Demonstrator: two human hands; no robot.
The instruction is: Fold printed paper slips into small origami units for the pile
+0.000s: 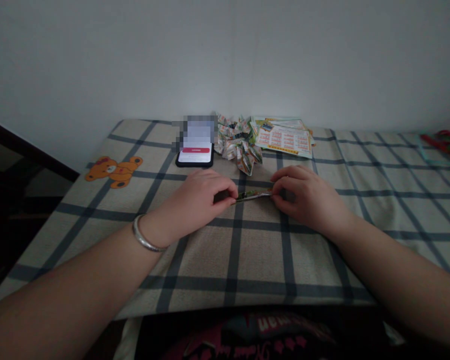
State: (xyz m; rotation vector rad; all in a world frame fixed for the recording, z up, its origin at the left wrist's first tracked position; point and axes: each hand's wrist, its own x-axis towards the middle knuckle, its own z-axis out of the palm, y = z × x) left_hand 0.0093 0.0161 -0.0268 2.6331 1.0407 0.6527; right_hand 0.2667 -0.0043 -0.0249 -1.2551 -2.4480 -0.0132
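A narrow folded paper strip (pixel 254 194), printed in green and other colours, stretches between my two hands just above the tablecloth. My left hand (pixel 206 194), with a silver bangle on its wrist, pinches the strip's left end between thumb and fingers. At the right end, my right hand (pixel 303 196) pinches it the same way. Just beyond the strip lies a cluster of folded paper pieces (pixel 243 156) with pointed ends, printed much like it. Behind to the right are several flat printed calendar sheets (pixel 285 140), loosely stacked.
A phone (pixel 195 156) with a lit screen lies left of the folded pieces. An orange bear cutout (pixel 114 171) is near the table's left edge. Red and green items (pixel 446 145) sit at the far right. The checked tablecloth (pixel 206 260) meets a pale wall (pixel 225 60).
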